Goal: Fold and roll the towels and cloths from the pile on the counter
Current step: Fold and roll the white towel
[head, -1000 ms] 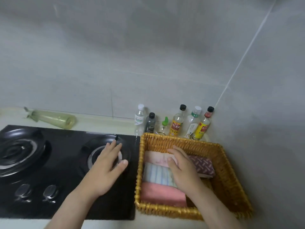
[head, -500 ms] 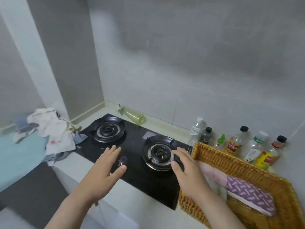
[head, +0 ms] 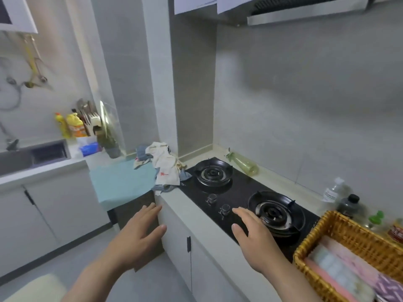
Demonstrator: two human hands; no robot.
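A crumpled pile of cloths, mostly cream with some blue, lies on the counter at the left end of the stove. Beside it a light blue towel is spread flat on a lower surface. A wicker basket at the lower right holds several rolled cloths, pink, striped and purple. My left hand hovers with straight fingers in front of the counter edge, holding nothing. My right hand floats over the front of the stove, fingers spread and empty. Both hands are well short of the pile.
A black two-burner gas stove fills the counter between pile and basket. A green bottle lies behind it. Bottles stand along the wall near the basket. A sink and detergent bottles are at the far left.
The view has swung left from the basket to the stove and the pile. My right hand has left the rolled cloths in the basket; both hands have moved left, empty.
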